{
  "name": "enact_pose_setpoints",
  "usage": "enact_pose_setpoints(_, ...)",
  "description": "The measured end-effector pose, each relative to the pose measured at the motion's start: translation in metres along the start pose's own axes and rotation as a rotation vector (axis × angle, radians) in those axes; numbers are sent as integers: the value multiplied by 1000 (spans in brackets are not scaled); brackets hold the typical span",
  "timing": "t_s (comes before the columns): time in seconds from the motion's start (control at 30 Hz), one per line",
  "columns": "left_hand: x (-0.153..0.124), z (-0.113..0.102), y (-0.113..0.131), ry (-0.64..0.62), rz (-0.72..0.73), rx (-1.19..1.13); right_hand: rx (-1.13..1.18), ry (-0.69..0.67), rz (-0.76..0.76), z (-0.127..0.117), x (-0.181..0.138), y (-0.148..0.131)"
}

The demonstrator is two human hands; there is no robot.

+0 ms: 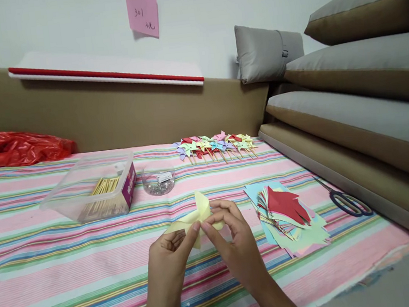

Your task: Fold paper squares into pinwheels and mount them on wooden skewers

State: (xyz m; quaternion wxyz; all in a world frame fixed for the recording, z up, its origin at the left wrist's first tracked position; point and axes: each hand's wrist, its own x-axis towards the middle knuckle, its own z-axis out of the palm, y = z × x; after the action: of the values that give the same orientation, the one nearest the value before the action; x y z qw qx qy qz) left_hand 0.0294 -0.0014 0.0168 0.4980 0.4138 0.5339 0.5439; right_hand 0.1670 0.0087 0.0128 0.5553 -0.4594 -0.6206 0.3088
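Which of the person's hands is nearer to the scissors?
Right. The right hand is left of the scissors, with the stacked paper cutouts between them. The left hand is farther left; both hands pinch a pale yellow paper pinwheel.

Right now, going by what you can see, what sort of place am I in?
Probably a lounge or bedroom turned into a craft spot: there are stacked cushions on the right, a bunch of paper pinwheels at the back, and folded yellow paper in front of you.
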Motion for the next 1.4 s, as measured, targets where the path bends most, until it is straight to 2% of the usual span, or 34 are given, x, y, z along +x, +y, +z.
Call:
enact_pose_setpoints(0.3,-2,2,6,16,3,12,8,-14,17,-1,-1,-2)
enact_pose_setpoints(0.6,0,3,3,-27,-29,-73,18,2,19,-1,0,-1)
enact_pose_setpoints(0.73,1,2,-2,-1,5,-8,51,24,17,3,-2,2)
enact_pose_setpoints(0.83,1,-1,-5,21,38,93,155,80,72,4,-1,5)
enact_pose_setpoints(0.9,2,-4,-5,-3,59,146,163,49,102,1,0,7)
enact_pose_setpoints(1.07,6,-7,-5,-82,67,190,122,-135,124,-8,5,10)
enact_pose_setpoints(1.2,8,-9,-8,-89,43,200,130,-146,134,-7,5,11)
enact_pose_setpoints(1.4,7,-13,-12,-36,50,167,145,-135,174,3,2,11)
